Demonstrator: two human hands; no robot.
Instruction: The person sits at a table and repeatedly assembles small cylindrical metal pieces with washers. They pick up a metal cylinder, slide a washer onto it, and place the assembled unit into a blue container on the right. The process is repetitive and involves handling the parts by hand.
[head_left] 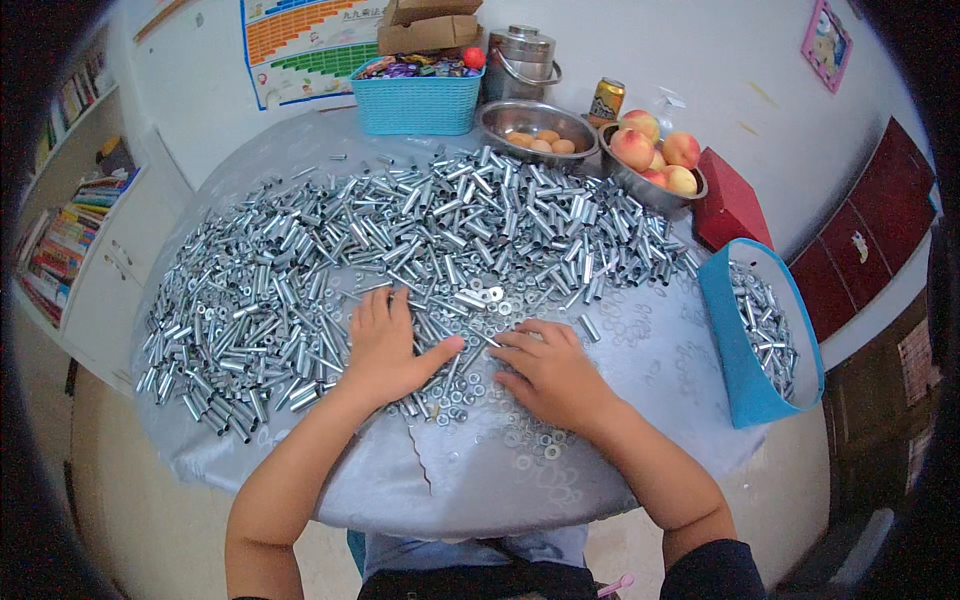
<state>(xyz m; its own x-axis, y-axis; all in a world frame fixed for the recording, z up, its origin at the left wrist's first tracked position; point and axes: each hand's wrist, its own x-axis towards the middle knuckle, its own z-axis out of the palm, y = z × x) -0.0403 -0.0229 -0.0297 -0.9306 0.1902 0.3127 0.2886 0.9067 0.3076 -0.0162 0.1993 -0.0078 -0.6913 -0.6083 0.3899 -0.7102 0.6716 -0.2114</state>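
Now | left hand [388,350] flat, fingers spread on metal tubes [400,240] pile's near edge, holding nothing | right hand [552,372] beside it, fingers loosely curled over washers [470,385], pinning them on counter [560,480].

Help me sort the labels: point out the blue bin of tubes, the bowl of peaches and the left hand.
blue bin [738,372], head view, outer wall.
bowl of peaches [640,186], head view, front rim.
left hand [385,350], head view, back of hand.

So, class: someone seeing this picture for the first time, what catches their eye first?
A huge heap of shiny metal tubes covers most of the round table. Both hands rest flat at its near edge, the left hand on tubes and the right hand on washers. Behind sits a bowl of peaches.
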